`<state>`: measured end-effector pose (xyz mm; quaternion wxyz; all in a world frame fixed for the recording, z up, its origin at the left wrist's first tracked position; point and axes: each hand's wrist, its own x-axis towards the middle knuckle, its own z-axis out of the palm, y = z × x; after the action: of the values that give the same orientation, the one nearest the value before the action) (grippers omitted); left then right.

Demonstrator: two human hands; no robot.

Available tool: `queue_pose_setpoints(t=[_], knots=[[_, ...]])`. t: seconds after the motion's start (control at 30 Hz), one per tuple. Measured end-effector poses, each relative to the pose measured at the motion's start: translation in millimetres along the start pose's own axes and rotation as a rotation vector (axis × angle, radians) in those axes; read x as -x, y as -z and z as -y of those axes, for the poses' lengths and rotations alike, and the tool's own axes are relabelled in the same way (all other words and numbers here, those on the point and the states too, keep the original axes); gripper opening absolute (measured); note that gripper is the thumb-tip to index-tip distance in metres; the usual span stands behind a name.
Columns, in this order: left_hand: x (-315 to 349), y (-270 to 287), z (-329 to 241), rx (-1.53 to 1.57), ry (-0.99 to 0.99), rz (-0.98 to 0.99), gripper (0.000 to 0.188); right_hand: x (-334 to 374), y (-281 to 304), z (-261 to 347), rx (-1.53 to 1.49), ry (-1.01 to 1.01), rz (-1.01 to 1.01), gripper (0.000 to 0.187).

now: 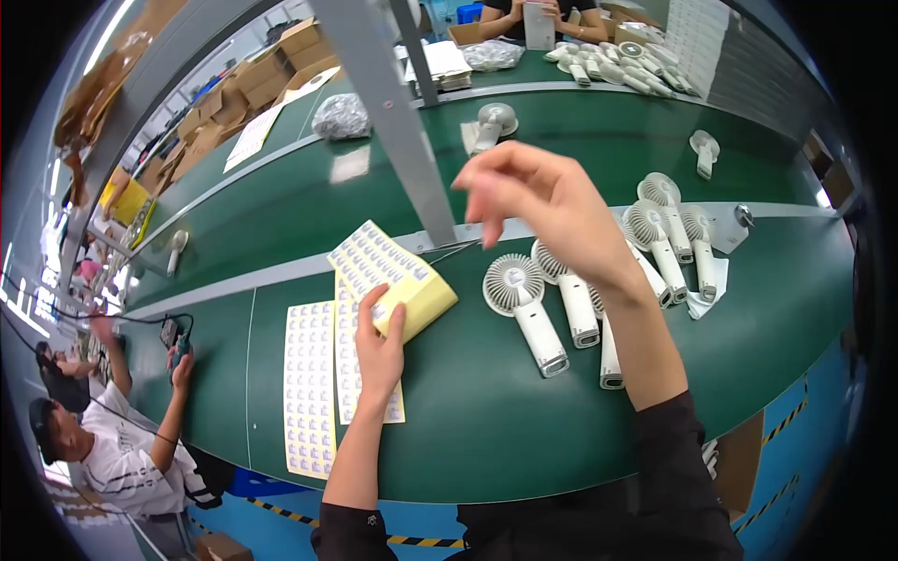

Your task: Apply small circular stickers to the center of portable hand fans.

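Note:
My left hand (pixel 379 346) grips a sheet of stickers (pixel 382 262), its yellow backing curling over at the right. Under it lie more sticker sheets (pixel 310 393) with rows of small printed labels. My right hand (pixel 538 196) is raised above the table's metal rail, fingers bent and smeared by motion; whether anything is between them cannot be made out. Just below that hand, a white handheld fan (pixel 526 313) lies face up with a small label at its hub. More handheld fans (pixel 652 229) are grouped to its right, partly hidden by my right forearm.
Beyond the rail, a green conveyor belt (pixel 580 140) carries spaced fans (pixel 704 152). A grey metal post (pixel 393 122) rises from the rail. A co-worker (pixel 122 449) sits at the left holding a tool; another person handles a box (pixel 540 25) opposite, beside piled fans.

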<state>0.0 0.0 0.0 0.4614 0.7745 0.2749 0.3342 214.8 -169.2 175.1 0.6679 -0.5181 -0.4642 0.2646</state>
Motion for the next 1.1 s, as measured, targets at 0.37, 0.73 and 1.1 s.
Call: queue_pose_setpoints(t=[0.37, 0.73, 1.1], knots=[[11, -8, -17, -0.061, 0.014, 0.074, 0.04, 73, -12, 59, 0.109, 0.794, 0.59, 0.026], [9, -14, -11, -0.041, 0.091, 0.109, 0.037, 98, 10, 70, 0.175, 0.823, 0.593, 0.023], [9, -10, -7, -0.142, -0.019, 0.106, 0.037, 91, -30, 49, -0.064, 0.826, 0.44, 0.023]])
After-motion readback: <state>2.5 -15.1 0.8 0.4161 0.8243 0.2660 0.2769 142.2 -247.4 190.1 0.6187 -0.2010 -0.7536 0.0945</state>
